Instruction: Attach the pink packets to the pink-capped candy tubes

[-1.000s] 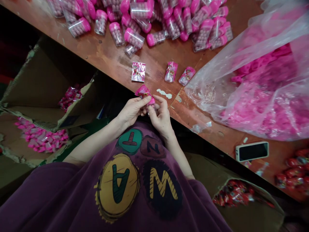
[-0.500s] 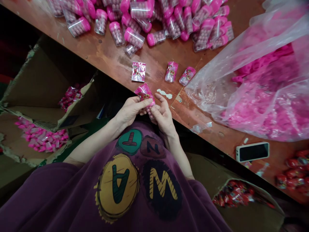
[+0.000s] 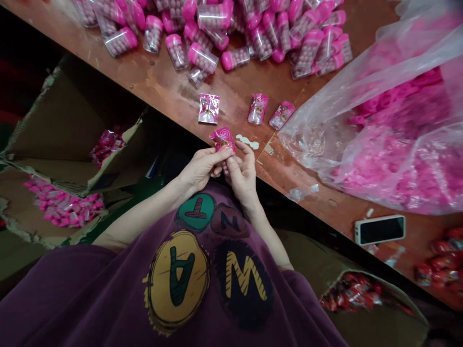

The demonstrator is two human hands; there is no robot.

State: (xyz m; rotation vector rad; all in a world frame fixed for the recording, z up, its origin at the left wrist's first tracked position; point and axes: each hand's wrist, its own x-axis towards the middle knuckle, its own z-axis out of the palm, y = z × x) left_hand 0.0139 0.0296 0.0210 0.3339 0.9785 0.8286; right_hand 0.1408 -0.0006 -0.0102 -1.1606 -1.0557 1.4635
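Both hands meet at the table's front edge around one pink printed wrapper [image 3: 223, 139] with a small tube of pink balls [image 3: 225, 168] below it. My left hand [image 3: 203, 165] pinches the wrapper with the thumb across its lower part. My right hand [image 3: 244, 173] has its thumb and fingers closed on the tube, which they mostly hide. On the table behind lie a flat shiny sachet [image 3: 209, 109] and two wrapped tubes, one upright in view [image 3: 257, 109] and one slanted [image 3: 282, 115].
Many pink-capped tubes [image 3: 202, 58] are heaped along the table's back. A clear bag of pink pieces [image 3: 398, 154] and a phone [image 3: 380, 230] are at right. Open cartons stand left [image 3: 47, 130] and lower right [image 3: 379, 327]; red packets [image 3: 443, 262] lie at the right edge.
The wrapper has shifted slightly right and its top has tilted over to the left. Less of the tube shows between my fingers. Both hands keep their hold.
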